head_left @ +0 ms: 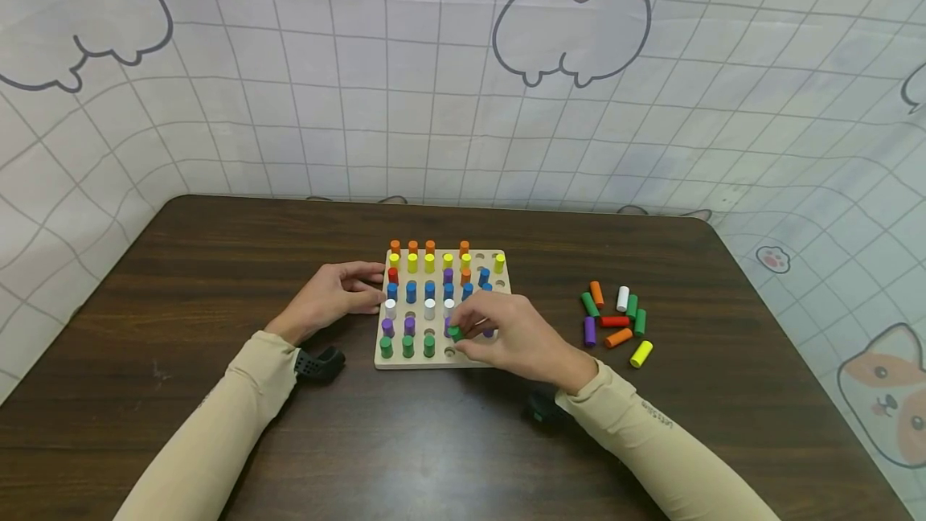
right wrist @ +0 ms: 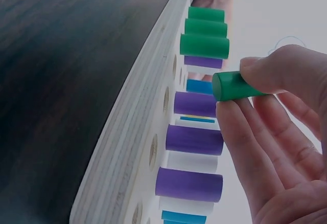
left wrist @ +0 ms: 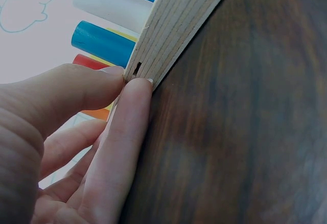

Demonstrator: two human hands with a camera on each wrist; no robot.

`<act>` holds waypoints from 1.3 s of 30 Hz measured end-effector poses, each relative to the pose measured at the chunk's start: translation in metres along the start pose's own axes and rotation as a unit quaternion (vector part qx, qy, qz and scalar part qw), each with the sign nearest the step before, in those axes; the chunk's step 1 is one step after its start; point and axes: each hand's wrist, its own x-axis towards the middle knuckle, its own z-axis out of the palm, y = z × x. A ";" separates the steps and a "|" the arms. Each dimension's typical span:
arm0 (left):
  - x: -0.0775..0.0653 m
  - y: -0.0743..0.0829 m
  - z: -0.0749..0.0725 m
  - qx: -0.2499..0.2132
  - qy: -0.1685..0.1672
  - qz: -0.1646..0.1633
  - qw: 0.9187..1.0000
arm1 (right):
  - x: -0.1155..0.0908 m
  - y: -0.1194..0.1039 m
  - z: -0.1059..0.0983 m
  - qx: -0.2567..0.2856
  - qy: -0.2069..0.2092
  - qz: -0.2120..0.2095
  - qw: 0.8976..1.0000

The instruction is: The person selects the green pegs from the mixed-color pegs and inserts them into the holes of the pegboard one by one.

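A wooden pegboard [head_left: 419,362] lies on the table with rows of coloured pegs standing in it. Above its front row, my right hand [head_left: 510,336] pinches a green peg [right wrist: 237,86] between thumb and fingers. In the right wrist view that peg is apart from the board, its free end towards the holes. Three green pegs [right wrist: 204,46] stand along the front row, and purple pegs [right wrist: 194,139] in the row behind. My left hand [head_left: 329,296] touches the board's left edge; its thumb and finger rest against the layered side in the left wrist view.
Loose pegs lie on the table right of the board, among them a red peg [head_left: 614,322], a white peg [head_left: 623,298] and a yellow peg [head_left: 641,354]. The dark wooden table [head_left: 217,264] ends before a patterned cloth backdrop [head_left: 434,103]. Black wrist devices sit under both cuffs.
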 end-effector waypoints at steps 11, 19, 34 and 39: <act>0.000 0.000 0.000 0.002 0.001 0.000 1.000 | 0.002 0.000 0.005 -0.015 -0.007 -0.019 1.000; -0.001 0.000 0.001 -0.004 0.000 0.006 1.000 | 0.004 -0.001 0.008 -0.036 -0.021 -0.023 0.999; -0.001 0.001 0.001 -0.003 -0.001 0.005 1.000 | 0.005 -0.001 0.011 -0.053 -0.025 -0.028 0.998; -0.001 0.001 0.001 -0.004 -0.001 0.002 1.000 | 0.004 -0.001 0.011 -0.068 -0.030 -0.025 0.997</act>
